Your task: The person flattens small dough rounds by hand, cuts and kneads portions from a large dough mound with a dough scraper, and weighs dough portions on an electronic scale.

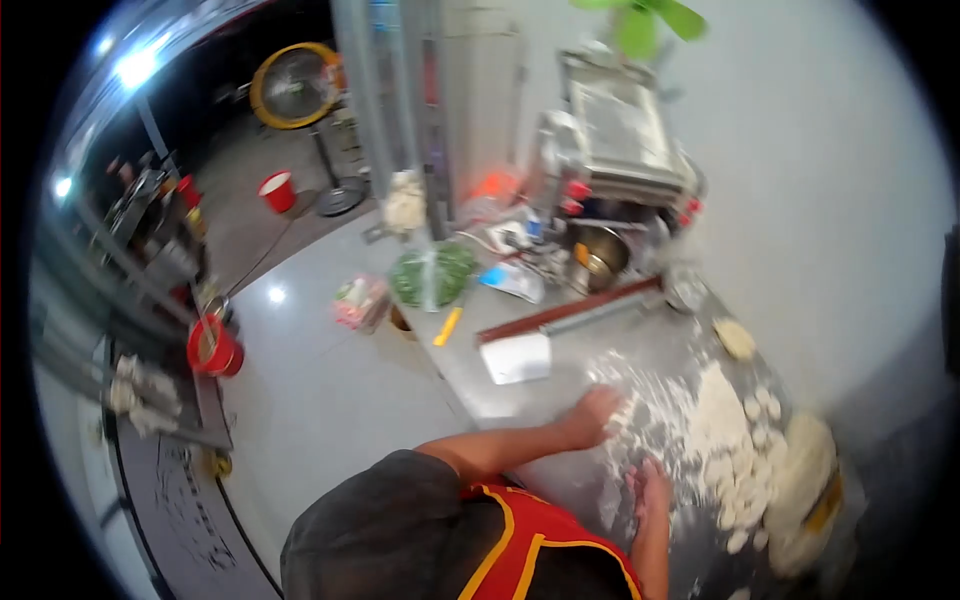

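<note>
Worktop (480,395) seen in the head view, with the person at its near edge. The left hand (595,417) rests over a smear of flour (655,425), partway in from that edge; it is blurred, and whether its fingers close on anything cannot be told. The right hand (650,488), closer to the near edge, has its fingers loosely parted and nothing visible between them. Dough pieces (742,488) lie beyond the right hand toward the wall-side edge, within easy reach; the flour about them presumably limits sticking. Beside them, near the same edge, sits a large dough lump (800,470), probably set aside to leave the middle free. A white sheet (516,358) lies flat between the left hand and a long reddish bar (570,310). At the far end stand a metal machine (625,130) and, close to the corner, a bag of greens (440,275), apparently parked away from the flour. A yellow-handled tool (448,326) lies along the outer edge.
</note>
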The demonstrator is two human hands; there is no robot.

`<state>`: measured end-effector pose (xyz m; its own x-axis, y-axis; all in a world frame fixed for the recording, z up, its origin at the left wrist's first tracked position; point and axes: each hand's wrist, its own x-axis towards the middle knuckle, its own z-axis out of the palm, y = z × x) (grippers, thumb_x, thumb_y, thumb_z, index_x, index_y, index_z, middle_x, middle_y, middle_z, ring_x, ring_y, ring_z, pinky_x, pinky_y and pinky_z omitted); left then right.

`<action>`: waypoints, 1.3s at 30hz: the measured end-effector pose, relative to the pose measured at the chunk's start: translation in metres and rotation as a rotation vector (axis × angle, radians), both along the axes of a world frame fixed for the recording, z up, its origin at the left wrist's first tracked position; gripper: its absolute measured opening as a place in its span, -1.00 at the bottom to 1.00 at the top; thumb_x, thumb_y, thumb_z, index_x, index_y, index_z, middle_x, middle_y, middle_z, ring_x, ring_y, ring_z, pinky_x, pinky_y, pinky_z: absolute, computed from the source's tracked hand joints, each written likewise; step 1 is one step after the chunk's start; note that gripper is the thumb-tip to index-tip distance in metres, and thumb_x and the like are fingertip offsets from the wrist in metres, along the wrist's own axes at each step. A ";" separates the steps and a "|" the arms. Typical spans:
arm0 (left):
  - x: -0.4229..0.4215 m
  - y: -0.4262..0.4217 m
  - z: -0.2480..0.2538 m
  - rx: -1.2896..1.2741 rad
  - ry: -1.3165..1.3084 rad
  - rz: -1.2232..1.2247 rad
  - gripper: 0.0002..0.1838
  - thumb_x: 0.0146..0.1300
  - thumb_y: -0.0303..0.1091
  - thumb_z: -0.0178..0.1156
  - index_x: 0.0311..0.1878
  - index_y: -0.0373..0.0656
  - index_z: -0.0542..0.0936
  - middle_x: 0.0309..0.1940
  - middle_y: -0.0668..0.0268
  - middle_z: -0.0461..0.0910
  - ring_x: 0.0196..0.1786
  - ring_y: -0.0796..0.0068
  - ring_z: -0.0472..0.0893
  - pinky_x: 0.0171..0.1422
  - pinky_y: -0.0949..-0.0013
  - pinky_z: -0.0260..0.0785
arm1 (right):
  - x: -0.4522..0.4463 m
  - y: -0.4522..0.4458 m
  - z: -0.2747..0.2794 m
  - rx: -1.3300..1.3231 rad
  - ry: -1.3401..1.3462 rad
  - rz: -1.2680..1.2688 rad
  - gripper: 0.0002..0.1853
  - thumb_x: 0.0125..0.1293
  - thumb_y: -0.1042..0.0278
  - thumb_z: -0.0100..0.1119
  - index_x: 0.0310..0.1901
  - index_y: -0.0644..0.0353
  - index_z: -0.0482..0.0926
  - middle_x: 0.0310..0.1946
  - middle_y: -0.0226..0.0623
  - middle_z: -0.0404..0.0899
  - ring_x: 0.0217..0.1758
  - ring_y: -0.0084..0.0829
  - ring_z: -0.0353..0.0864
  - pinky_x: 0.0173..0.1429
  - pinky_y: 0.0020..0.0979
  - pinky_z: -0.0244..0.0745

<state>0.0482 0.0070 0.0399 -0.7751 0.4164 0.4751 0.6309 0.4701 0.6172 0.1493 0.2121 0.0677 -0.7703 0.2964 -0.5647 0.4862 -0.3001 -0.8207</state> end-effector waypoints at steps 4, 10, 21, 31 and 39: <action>0.020 -0.069 0.012 -0.054 0.050 0.199 -0.28 0.03 -0.23 0.31 0.26 -0.27 0.32 0.23 -0.04 0.32 0.31 -0.09 0.27 0.42 0.00 0.08 | -0.031 -0.053 0.011 -0.011 0.019 0.161 -0.60 0.33 0.38 0.08 0.19 0.23 0.38 -0.16 -0.31 0.50 -0.22 -0.42 0.57 -0.21 -0.46 0.57; 0.084 -0.192 0.021 -0.175 -0.159 0.613 -0.26 0.08 -0.19 0.28 0.31 -0.23 0.27 0.32 -0.01 0.22 0.41 -0.04 0.14 0.47 0.02 -0.02 | -0.056 -0.156 -0.002 -0.059 0.094 0.595 -0.62 0.34 0.40 0.06 0.18 0.23 0.38 -0.04 -0.29 0.49 -0.16 -0.37 0.57 -0.12 -0.38 0.57; 0.111 -0.358 0.214 -0.826 0.124 0.750 -0.73 0.08 -0.16 0.21 -0.18 -0.01 0.69 0.07 0.23 0.51 0.21 0.18 0.38 0.30 -0.04 0.10 | 0.050 -0.345 -0.034 -0.164 -0.104 1.174 -0.61 0.36 0.26 0.05 0.16 0.22 0.40 0.05 -0.33 0.43 0.04 -0.22 0.49 0.09 -0.27 0.44; 0.248 -0.531 0.355 -1.192 0.094 1.095 -0.58 0.06 -0.16 0.28 0.03 -0.01 0.65 0.14 0.16 0.51 0.27 0.10 0.36 0.31 -0.02 0.11 | 0.139 -0.538 0.029 -0.236 0.177 1.301 -0.55 0.37 0.32 0.04 0.26 0.24 0.33 0.15 -0.22 0.39 0.05 -0.28 0.52 0.10 -0.31 0.44; 0.260 -0.626 0.321 -1.126 -0.010 1.128 -0.65 0.12 -0.13 0.19 -0.05 0.01 0.69 0.08 0.18 0.54 0.25 0.14 0.37 0.33 -0.03 0.08 | 0.160 -0.569 0.028 -0.141 0.111 1.190 -0.55 0.38 0.34 0.03 0.26 0.25 0.32 0.15 -0.23 0.39 0.05 -0.28 0.52 0.07 -0.33 0.46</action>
<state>0.3077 -0.6192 0.3607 -0.9167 -0.2281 0.3281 -0.3424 0.8715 -0.3509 0.3088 -0.3569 0.0956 -0.5655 -0.6922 -0.4484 0.4483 0.1983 -0.8716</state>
